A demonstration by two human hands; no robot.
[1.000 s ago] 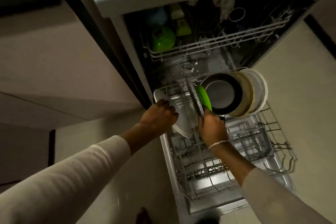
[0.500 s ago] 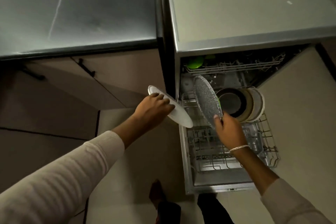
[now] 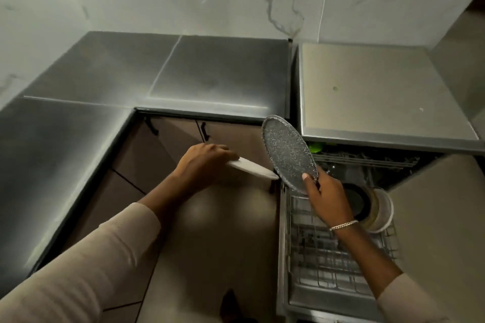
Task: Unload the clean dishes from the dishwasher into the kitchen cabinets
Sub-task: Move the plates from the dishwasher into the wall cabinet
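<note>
Grey speckled plate [image 3: 287, 152] sits tilted on edge in your right hand [image 3: 325, 191], thumb on its face, fingers curled behind the lower rim, over the left side of the lower rack [image 3: 328, 259]. Your left hand [image 3: 207, 162] grips a white plate [image 3: 253, 169] from above, near flat, its free edge just beside the speckled plate; touching or not, can't tell. Both hang in front of the cabinet doors [image 3: 173, 144], under the steel counter [image 3: 131, 73] edge. Bare floor [image 3: 215, 231] lies between doors and rack. Dark pan [image 3: 357, 200] and pale plates [image 3: 384, 214] stand at the rack's right side; something green [image 3: 315, 147] shows in the upper rack.
</note>
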